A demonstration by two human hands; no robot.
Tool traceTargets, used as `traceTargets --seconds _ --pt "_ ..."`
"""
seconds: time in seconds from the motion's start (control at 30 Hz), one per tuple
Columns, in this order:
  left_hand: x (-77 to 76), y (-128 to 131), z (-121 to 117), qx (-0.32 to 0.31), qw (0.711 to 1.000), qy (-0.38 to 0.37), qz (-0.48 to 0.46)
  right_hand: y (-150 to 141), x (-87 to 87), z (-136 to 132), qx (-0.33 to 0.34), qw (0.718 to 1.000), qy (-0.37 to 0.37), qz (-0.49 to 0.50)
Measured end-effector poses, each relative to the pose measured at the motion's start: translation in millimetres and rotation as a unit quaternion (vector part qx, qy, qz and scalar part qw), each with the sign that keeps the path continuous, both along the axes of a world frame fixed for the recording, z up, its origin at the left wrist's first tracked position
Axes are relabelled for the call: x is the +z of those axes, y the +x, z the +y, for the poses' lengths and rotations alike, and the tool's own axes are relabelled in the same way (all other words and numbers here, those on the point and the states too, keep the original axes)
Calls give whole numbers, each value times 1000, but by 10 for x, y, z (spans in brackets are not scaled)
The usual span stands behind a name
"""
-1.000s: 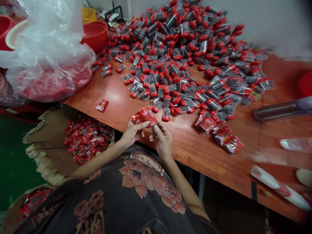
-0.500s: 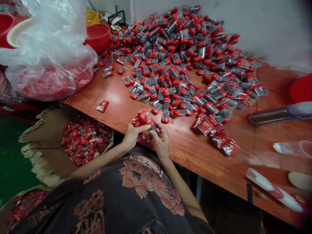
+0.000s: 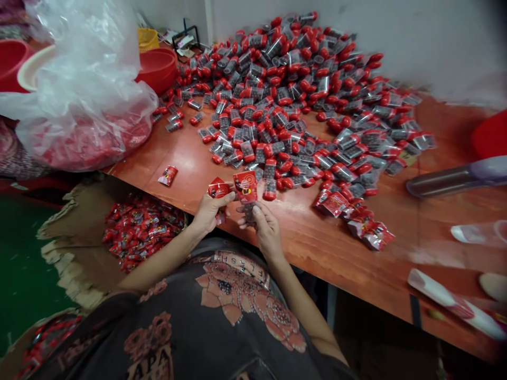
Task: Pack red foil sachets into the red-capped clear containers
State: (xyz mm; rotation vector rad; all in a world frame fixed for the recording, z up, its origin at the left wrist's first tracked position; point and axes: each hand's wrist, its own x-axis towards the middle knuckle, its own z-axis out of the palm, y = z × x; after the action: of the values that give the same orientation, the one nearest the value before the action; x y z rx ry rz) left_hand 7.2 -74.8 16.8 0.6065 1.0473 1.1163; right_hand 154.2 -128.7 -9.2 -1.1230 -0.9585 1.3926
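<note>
My left hand [image 3: 205,212] is closed around a few red printed packets [image 3: 218,189] at the table's front edge. Just to its right, my right hand [image 3: 268,228] pinches a small clear tube with dark contents [image 3: 249,212]. A red packet [image 3: 245,186] stands upright at the tube's far end; whether the tube is inside it I cannot tell. Beyond my hands spreads a big heap of similar tubes with red caps [image 3: 269,145]. One red packet [image 3: 168,175] lies alone on the table to the left.
Below the table's left edge, an open carton [image 3: 75,245] holds many red packets. A clear plastic bag of red pieces [image 3: 91,134] stands at the left by a red bowl [image 3: 160,68]. Several packets [image 3: 370,229] and a long clear cylinder [image 3: 439,182] lie to the right.
My hands have drawn slightly apart. The red packet at the tube now stands upright, separate from the packets in my left hand.
</note>
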Motion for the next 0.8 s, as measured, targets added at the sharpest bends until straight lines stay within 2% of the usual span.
traceTargets --seconds 0.17,0.33,0.5,0.7,0.8 --pt "-11 55 -25 -1 1000 15 6 -53 23 -21 6 1000 25 -18" --pt "23 184 -154 52 998 29 14 -151 -29 -65 -59 998 26 -7" --pt "33 306 -255 105 994 28 30 -242 -83 -97 -105 993 23 -37" --pt "66 285 -249 37 999 22 33 -195 -67 -70 -103 994 20 -43" --pt "93 238 -210 50 997 39 51 -185 -76 -80 -94 994 23 -54"
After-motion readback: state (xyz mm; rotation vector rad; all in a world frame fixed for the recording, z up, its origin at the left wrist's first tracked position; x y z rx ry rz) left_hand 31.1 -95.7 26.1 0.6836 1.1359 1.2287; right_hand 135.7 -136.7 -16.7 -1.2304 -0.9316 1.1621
